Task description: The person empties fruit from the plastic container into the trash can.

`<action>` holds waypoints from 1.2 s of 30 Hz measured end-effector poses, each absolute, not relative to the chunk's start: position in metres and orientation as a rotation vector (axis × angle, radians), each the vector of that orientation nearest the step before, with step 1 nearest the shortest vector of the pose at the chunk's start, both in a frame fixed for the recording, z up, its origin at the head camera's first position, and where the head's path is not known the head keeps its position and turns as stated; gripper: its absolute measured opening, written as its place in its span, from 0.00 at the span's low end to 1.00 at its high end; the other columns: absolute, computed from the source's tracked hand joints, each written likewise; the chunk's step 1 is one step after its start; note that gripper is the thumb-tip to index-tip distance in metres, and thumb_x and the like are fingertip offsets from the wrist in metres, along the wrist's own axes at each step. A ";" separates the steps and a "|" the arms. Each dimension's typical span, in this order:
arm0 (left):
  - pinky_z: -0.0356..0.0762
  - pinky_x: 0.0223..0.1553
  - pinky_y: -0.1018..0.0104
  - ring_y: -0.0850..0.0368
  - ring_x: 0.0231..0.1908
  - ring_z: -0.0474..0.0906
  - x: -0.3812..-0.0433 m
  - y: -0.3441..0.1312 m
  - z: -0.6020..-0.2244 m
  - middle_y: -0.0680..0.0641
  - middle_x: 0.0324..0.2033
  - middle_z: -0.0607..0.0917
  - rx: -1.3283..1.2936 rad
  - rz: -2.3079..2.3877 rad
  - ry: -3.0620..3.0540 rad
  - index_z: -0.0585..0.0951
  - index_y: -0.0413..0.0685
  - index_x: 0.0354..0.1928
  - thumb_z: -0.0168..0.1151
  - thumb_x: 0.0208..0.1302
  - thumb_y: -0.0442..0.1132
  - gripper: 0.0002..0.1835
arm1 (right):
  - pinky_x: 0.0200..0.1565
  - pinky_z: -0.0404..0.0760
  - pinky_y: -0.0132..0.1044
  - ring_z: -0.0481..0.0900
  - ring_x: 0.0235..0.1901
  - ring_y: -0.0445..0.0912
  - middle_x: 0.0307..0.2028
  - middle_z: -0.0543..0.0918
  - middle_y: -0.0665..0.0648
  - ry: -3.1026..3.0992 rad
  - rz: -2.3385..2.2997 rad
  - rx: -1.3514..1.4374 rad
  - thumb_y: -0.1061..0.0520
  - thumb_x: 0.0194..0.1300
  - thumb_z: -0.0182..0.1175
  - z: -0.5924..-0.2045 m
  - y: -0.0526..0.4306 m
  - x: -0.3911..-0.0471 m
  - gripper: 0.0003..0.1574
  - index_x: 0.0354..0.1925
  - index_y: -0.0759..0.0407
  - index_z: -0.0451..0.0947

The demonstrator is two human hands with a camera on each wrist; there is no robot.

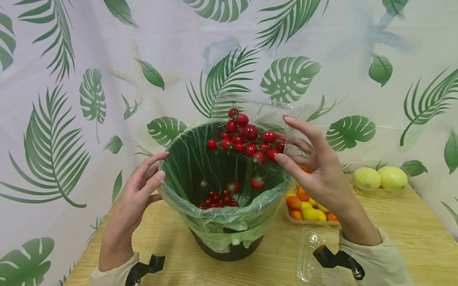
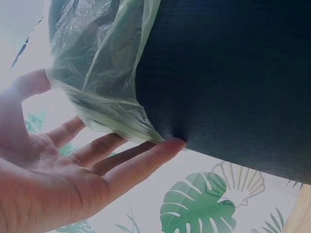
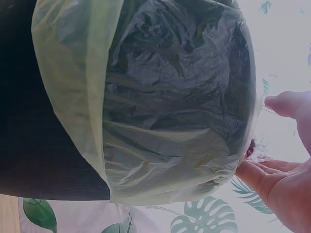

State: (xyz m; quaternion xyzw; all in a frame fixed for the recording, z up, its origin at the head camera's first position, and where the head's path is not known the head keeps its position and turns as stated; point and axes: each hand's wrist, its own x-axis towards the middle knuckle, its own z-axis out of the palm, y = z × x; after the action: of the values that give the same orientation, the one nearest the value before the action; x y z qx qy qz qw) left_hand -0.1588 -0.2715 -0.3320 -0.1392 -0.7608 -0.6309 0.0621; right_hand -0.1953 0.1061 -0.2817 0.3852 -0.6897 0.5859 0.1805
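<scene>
A black bin [image 1: 236, 252] lined with a pale green plastic bag [image 1: 222, 218] stands on the table. My right hand [image 1: 318, 171] grips a clear plastic box [image 1: 264, 109] by its right side, tipped over the bin's mouth. Red cherry tomatoes [image 1: 248, 133], some with green stems, are at the box's lower part and spilling out. Another tomato [image 1: 257, 182] is in the air lower down, and more tomatoes [image 1: 218, 200] lie inside the bin. My left hand [image 1: 134, 194] rests against the bin's left rim; in the left wrist view its extended fingers [image 2: 146, 162] touch the bin's side.
Right of the bin, a clear tray holds small orange and yellow fruits [image 1: 309, 208]. Behind it stands a pack with two pale yellow round fruits [image 1: 381, 177]. A clear plastic box [image 1: 309, 258] lies near my right wrist. A leaf-patterned curtain [image 1: 229, 35] backs the wooden table [image 1: 397, 238].
</scene>
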 end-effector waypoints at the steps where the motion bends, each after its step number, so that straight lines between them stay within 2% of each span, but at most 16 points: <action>1: 0.75 0.52 0.47 0.45 0.78 0.48 -0.159 -0.271 -0.332 0.46 0.79 0.55 -0.421 -1.906 -2.300 0.65 0.56 0.77 0.49 0.82 0.44 0.26 | 0.54 0.80 0.37 0.75 0.65 0.56 0.76 0.60 0.59 -1.952 1.651 1.087 0.80 0.64 0.61 -0.282 0.106 -0.195 0.46 0.75 0.62 0.60; 7: 0.75 0.52 0.48 0.45 0.78 0.48 -0.159 -0.271 -0.332 0.46 0.79 0.55 -0.426 -1.905 -2.297 0.66 0.56 0.77 0.49 0.82 0.44 0.26 | 0.54 0.80 0.37 0.73 0.66 0.60 0.76 0.60 0.60 -1.945 1.641 1.095 0.80 0.63 0.61 -0.282 0.105 -0.196 0.46 0.75 0.63 0.60; 13: 0.78 0.51 0.54 0.46 0.77 0.49 -0.160 -0.271 -0.332 0.47 0.79 0.56 -0.433 -1.905 -2.292 0.65 0.55 0.77 0.50 0.82 0.44 0.26 | 0.54 0.80 0.38 0.75 0.65 0.54 0.76 0.60 0.61 -1.924 1.631 1.109 0.81 0.62 0.61 -0.280 0.101 -0.194 0.45 0.74 0.65 0.61; 17: 0.76 0.52 0.48 0.46 0.78 0.48 -0.160 -0.272 -0.333 0.47 0.79 0.55 -0.430 -1.899 -2.294 0.66 0.57 0.77 0.49 0.82 0.44 0.25 | 0.55 0.80 0.39 0.75 0.65 0.53 0.77 0.59 0.60 -1.927 1.613 1.117 0.82 0.61 0.61 -0.279 0.100 -0.192 0.45 0.73 0.65 0.62; 22: 0.72 0.54 0.40 0.46 0.78 0.47 -0.160 -0.272 -0.333 0.47 0.79 0.54 -0.426 -1.889 -2.299 0.66 0.58 0.77 0.49 0.82 0.45 0.25 | 0.55 0.80 0.39 0.74 0.66 0.57 0.77 0.59 0.60 -1.941 1.504 1.127 0.84 0.58 0.61 -0.278 0.098 -0.190 0.46 0.72 0.67 0.63; 30: 0.76 0.52 0.48 0.45 0.78 0.48 -0.161 -0.272 -0.334 0.47 0.79 0.55 -0.427 -1.888 -2.293 0.66 0.57 0.77 0.50 0.81 0.44 0.25 | 0.55 0.79 0.38 0.75 0.65 0.57 0.76 0.60 0.62 -1.903 1.381 1.160 0.84 0.55 0.64 -0.280 0.097 -0.190 0.45 0.70 0.68 0.67; 36: 0.75 0.51 0.46 0.45 0.78 0.48 -0.161 -0.273 -0.334 0.47 0.79 0.55 -0.420 -1.889 -2.295 0.66 0.57 0.77 0.50 0.81 0.44 0.25 | 0.53 0.79 0.40 0.74 0.66 0.54 0.76 0.61 0.59 -1.905 1.320 1.167 0.79 0.58 0.67 -0.282 0.098 -0.191 0.42 0.69 0.68 0.68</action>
State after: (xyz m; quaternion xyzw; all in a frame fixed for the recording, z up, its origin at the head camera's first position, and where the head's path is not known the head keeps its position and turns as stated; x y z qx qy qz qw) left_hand -0.1608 -0.2727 -0.3345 -0.1395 -0.7626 -0.6277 0.0701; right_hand -0.1907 0.0977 -0.2815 0.4330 -0.7069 0.4898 0.2701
